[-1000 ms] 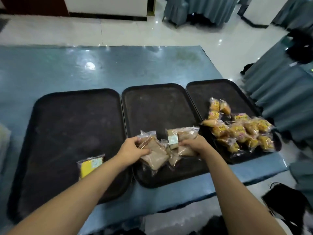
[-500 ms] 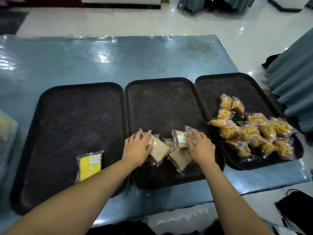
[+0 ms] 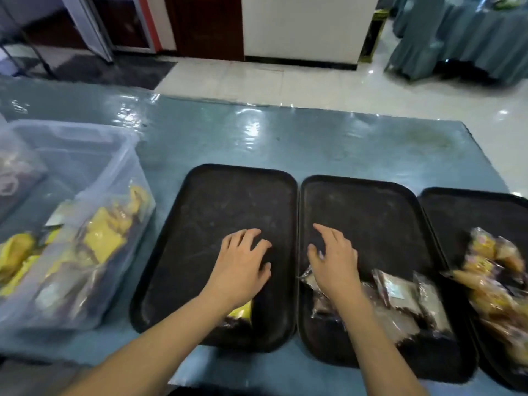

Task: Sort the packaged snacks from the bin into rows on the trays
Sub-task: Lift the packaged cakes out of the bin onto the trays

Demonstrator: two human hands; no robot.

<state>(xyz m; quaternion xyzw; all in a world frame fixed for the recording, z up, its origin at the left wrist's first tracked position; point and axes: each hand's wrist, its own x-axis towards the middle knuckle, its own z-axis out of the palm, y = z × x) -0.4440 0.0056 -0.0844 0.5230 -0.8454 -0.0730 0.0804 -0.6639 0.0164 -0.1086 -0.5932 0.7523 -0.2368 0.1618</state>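
Note:
Three black trays lie side by side on the table. My left hand (image 3: 243, 262) hovers open over the left tray (image 3: 200, 195), its wrist partly hiding a yellow snack pack (image 3: 243, 312). Over the near left part of the middle tray (image 3: 371, 201) my right hand (image 3: 334, 260) is spread open and holds nothing. Brown snack packs (image 3: 400, 292) lie in that tray's near half, just right of my right wrist. The right tray (image 3: 457, 207) holds a heap of orange-yellow packs (image 3: 491, 278). A clear plastic bin (image 3: 85, 224) with yellow and brown packs stands at the left.
The table (image 3: 285, 138) has a glossy blue-grey cover. Its far edge borders a white tiled floor, and draped tables (image 3: 457, 38) stand at the back right. A second clear container (image 3: 17, 178) sits at the far left edge.
Both hands have let go of the brown packs and moved up and left, fingers spread. The view has swung left, bringing the bin into sight.

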